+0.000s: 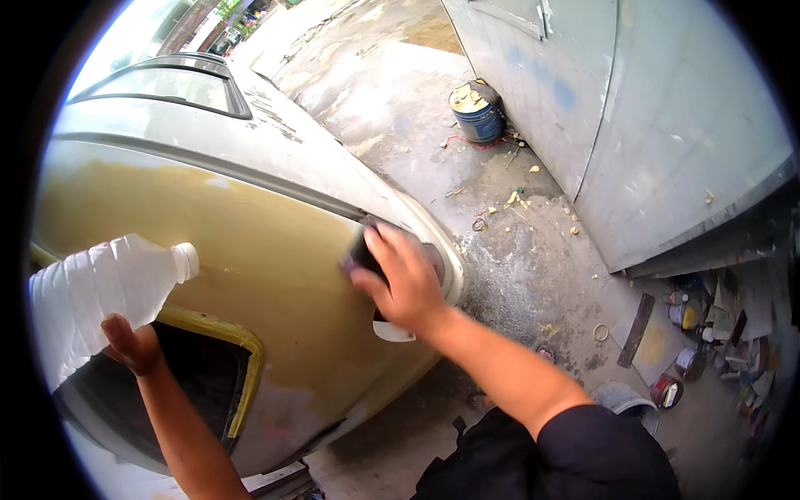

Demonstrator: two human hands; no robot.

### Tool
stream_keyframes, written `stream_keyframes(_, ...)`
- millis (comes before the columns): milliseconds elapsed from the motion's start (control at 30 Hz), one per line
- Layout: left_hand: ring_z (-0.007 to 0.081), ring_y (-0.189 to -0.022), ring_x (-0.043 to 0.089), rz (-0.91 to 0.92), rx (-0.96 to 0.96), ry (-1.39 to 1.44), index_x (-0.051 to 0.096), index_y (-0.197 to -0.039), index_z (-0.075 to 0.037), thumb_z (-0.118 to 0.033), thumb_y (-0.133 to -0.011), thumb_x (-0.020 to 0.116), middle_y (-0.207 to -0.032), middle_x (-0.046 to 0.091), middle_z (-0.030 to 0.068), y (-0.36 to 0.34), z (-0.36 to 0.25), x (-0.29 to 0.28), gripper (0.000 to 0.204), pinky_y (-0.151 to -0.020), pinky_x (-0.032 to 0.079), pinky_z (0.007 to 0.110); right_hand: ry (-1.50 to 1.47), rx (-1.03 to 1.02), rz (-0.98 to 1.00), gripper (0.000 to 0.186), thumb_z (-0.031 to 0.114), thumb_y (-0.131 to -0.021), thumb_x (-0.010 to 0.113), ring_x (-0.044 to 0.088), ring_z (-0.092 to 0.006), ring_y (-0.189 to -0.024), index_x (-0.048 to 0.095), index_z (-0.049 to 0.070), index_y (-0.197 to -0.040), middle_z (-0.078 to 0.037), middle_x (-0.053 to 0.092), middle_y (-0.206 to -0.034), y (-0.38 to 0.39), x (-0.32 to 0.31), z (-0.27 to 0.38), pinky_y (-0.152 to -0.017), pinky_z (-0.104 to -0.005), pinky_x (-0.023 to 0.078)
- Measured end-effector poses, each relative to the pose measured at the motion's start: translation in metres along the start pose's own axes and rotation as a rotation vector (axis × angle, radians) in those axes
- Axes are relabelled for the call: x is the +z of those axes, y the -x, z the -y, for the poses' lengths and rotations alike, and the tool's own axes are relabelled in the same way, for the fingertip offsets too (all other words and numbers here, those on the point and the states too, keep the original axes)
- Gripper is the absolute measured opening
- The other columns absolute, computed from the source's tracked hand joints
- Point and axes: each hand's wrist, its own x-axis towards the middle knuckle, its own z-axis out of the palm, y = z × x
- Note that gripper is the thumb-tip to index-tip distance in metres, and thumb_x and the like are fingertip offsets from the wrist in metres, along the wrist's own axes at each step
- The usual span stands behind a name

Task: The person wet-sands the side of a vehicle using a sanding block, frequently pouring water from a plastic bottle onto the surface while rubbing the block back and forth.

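My left hand [133,343] is wrapped round the underside of a large translucent plastic bottle [104,287], tilted on its side with its white neck end pointing right. It hangs over the car body [250,200], which is coated in patchy tan-yellow and grey. At the panel's far right corner my right hand [404,279], slightly blurred, presses a dark sanding block [364,254] against the surface. Its fingers cover part of the block. Below the bottle lies a dark window opening with a yellow edge [252,358]. Close to my right wrist is a small cut-out in the panel [390,328].
Beyond the car, a blue paint bucket [477,121] stands against a grey metal wall [550,92]. Scraps litter the wet concrete floor [517,250]. At the right, several paint cans [688,364] and a pale bucket [629,404] stand near my body.
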Motion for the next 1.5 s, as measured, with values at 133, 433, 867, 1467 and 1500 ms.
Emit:
stream_keyframes(133, 0.0292, -0.120, 0.059, -0.050, 0.006, -0.005, 0.053, -0.134, 0.009, -0.050, -0.099, 0.051, -0.130, 0.060, 0.0192, -0.005, 0.002, 0.004, 0.068, -0.103, 0.047, 0.041, -0.048, 0.046, 0.035, 0.054, 0.038, -0.094, 0.067, 0.057, -0.0434, -0.110, 0.058, -0.001, -0.131, -0.025, 0.057, -0.129, -0.043, 0.011, -0.030, -0.094, -0.0488, 0.048)
stream_keyframes(433, 0.0233, -0.106, 0.062, -0.026, 0.121, -0.098, 0.059, -0.125, 0.007, -0.041, -0.096, 0.063, -0.117, 0.064, 0.0142, -0.026, -0.009, 0.033, 0.056, -0.091, 0.050, 0.035, 0.282, -0.021, -0.224, 0.062, 0.043, -0.095, 0.067, 0.057, -0.0412, -0.109, 0.054, 0.000, -0.138, -0.025, 0.052, -0.135, 0.083, 0.028, 0.035, -0.092, -0.0480, 0.046)
stream_keyframes(867, 0.0180, -0.098, 0.068, 0.051, 0.391, -0.398, 0.072, -0.114, 0.002, -0.039, -0.099, 0.063, -0.105, 0.073, 0.0100, -0.040, -0.022, 0.047, 0.045, -0.087, 0.050, 0.029, 0.294, 0.021, -0.398, 0.060, 0.041, -0.094, 0.068, 0.055, -0.0402, -0.112, 0.054, -0.001, -0.136, -0.025, 0.053, -0.133, 0.122, 0.071, 0.068, -0.094, -0.0482, 0.046)
stream_keyframes(1467, 0.0176, -0.093, 0.064, 0.072, 0.179, -0.264, 0.069, -0.115, 0.004, -0.039, -0.100, 0.063, -0.103, 0.071, 0.0099, -0.044, -0.010, 0.038, 0.046, -0.083, 0.049, 0.030, 0.140, 0.261, -0.359, 0.051, 0.031, -0.091, 0.073, 0.054, -0.0389, -0.102, 0.056, -0.001, -0.128, -0.019, 0.056, -0.115, 0.029, 0.031, 0.026, -0.087, -0.0480, 0.046)
stream_keyframes(1500, 0.0179, -0.094, 0.064, 0.087, 0.159, -0.271, 0.068, -0.115, 0.004, -0.039, -0.100, 0.063, -0.104, 0.070, 0.0102, -0.046, -0.005, 0.033, 0.047, -0.083, 0.049, 0.030, 0.153, 0.248, -0.330, 0.054, 0.031, -0.091, 0.073, 0.054, -0.0395, -0.105, 0.055, 0.000, -0.131, -0.020, 0.056, -0.120, 0.035, 0.033, 0.025, -0.089, -0.0481, 0.046)
